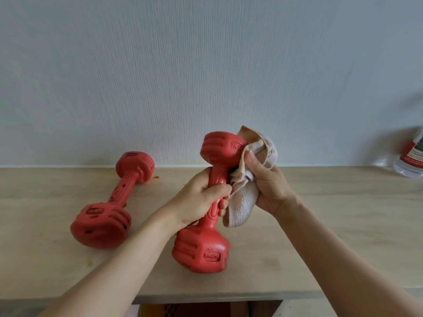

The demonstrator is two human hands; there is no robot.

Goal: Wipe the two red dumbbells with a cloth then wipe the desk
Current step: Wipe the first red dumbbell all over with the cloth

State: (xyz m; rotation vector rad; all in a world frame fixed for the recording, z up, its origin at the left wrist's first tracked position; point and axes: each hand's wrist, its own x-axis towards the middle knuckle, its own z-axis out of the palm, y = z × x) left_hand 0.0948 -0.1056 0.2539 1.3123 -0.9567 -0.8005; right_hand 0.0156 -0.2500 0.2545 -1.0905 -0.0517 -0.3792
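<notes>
Head view: left hand [201, 197] grips one red dumbbell [212, 202] upright at centre frame, freeing its top end for the cloth [247, 179] bunched in the right hand [267, 186]. Second dumbbell [112, 200] waits lying on the counter [320, 225], left.

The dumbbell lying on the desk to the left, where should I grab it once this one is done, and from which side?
Take the lying dumbbell by its narrow handle, reaching down from above with the fingers wrapped across it. It rests flat on the desk, and both heads are too wide to close a hand around. The left hand grips the held dumbbell the same way, while the right hand holds the cloth.
</notes>
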